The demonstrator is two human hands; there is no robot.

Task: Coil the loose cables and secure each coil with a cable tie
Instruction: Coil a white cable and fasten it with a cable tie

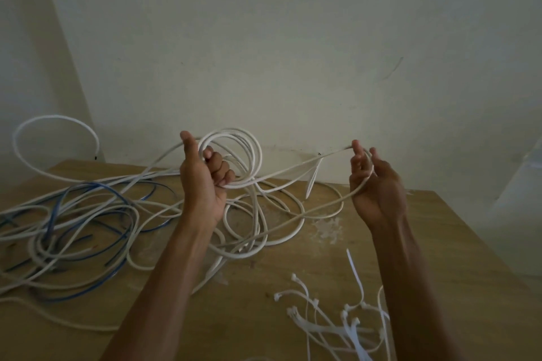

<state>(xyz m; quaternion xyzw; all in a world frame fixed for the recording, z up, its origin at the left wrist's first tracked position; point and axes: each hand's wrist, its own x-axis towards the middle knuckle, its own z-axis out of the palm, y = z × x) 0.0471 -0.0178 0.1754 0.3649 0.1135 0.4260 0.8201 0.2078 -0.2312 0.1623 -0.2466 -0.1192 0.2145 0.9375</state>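
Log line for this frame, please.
phase: coiling | left hand: grips white coil | right hand: pinches white cable | cable ties: loose on table | blue cable: uncoiled

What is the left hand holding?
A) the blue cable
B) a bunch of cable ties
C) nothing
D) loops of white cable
D: the left hand grips several loops of white cable, while the cable ties and the blue cable lie on the table.

Plain bare room serving as a makeshift work spot, home or workshop unclear, scuffed off-white wall, worn wooden table against it, pale paint smears, tangled white cables, blue cable, scattered cable ties
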